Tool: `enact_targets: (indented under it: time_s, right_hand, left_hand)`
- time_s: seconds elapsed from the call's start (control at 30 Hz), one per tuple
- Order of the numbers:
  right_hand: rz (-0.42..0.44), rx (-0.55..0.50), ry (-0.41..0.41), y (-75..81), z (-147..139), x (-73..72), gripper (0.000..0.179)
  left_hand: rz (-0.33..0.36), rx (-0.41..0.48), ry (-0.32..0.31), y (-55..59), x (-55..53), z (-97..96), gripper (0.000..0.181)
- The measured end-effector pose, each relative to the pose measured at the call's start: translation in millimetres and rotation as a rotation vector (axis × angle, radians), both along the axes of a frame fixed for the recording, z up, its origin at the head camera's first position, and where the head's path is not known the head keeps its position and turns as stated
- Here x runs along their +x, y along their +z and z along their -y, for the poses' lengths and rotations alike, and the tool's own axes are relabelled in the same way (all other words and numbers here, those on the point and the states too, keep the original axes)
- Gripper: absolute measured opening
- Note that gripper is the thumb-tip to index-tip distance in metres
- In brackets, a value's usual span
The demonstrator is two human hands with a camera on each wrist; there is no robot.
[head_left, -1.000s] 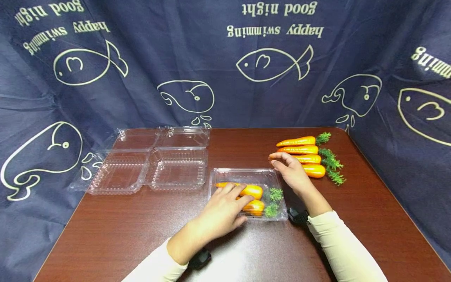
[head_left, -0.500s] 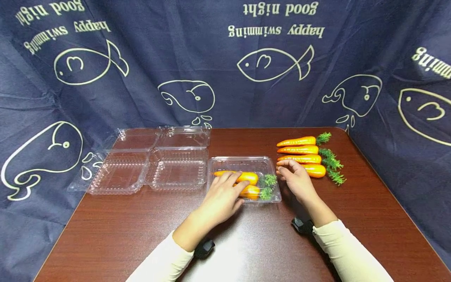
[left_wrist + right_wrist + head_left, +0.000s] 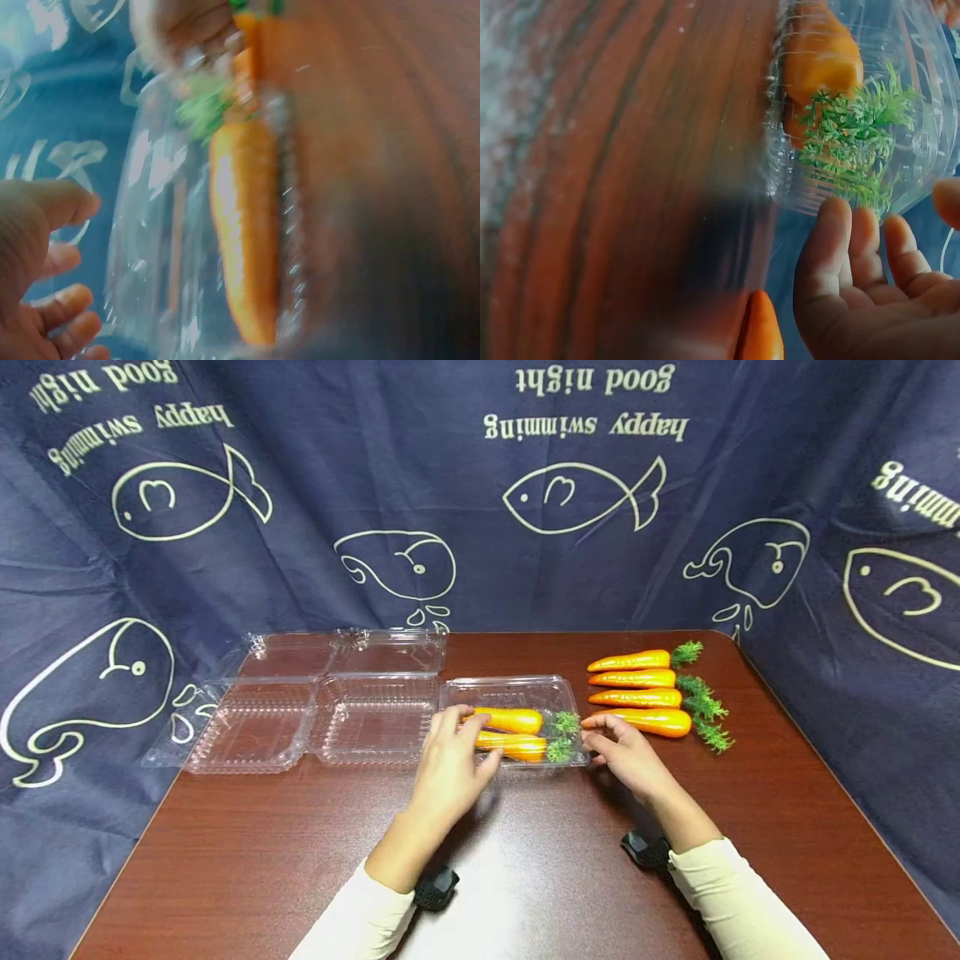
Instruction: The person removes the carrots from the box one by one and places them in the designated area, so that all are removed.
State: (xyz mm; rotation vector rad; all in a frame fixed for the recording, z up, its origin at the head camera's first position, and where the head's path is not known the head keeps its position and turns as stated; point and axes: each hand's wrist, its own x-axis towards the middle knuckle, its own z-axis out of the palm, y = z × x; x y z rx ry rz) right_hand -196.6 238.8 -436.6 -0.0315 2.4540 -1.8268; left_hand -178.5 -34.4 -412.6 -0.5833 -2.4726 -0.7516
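A lidded clear plastic container (image 3: 517, 689) lies at the middle of the table, with two carrots (image 3: 513, 721) with green tops inside it. My left hand (image 3: 447, 772) is at the container's left end, and in the left wrist view its fingers (image 3: 64, 202) are spread beside the blurred container (image 3: 142, 225). At the other end, my right hand (image 3: 628, 760) has its fingertips against the container's right edge. Those fingers (image 3: 829, 247) look loosely extended near the green tops (image 3: 851, 150) in the right wrist view.
Several loose carrots (image 3: 633, 697) lie in a row at the back right, tops to the right. To the left stand two open clear containers (image 3: 378, 722) with raised lids (image 3: 390, 652). A dark blue curtain (image 3: 480, 568) with fish drawings hangs behind the table (image 3: 300, 860).
The container with the two carrots has slid away from me and slightly left, beside the open containers. My left hand has shifted left off its top, while the right hand has moved down along its right edge.
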Motion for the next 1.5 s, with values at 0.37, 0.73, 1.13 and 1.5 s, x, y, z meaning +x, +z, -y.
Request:
enact_targets:
  time_s: [0.37, 0.73, 1.13, 1.5]
  right_hand:
    - [0.038, -0.093, 0.073, -4.0, -3.3, 5.9, 0.036]
    - [0.071, -0.155, 0.104, -9.3, -3.7, 4.4, 0.039]
    - [0.053, -0.111, 0.122, -11.0, -9.0, 8.1, 0.049]
    - [0.075, -0.097, 0.231, -10.7, -21.1, 11.0, 0.057]
  left_hand:
    - [0.424, 0.282, 0.12, 9.4, 10.0, 45.3, 0.039]
    - [0.67, 0.363, 0.07, -4.6, 11.3, 47.9, 0.041]
    - [0.776, 0.517, 0.035, -7.3, 8.2, 43.8, 0.035]
    - [0.826, 0.6, 0.007, -17.8, 8.8, 34.2, 0.03]
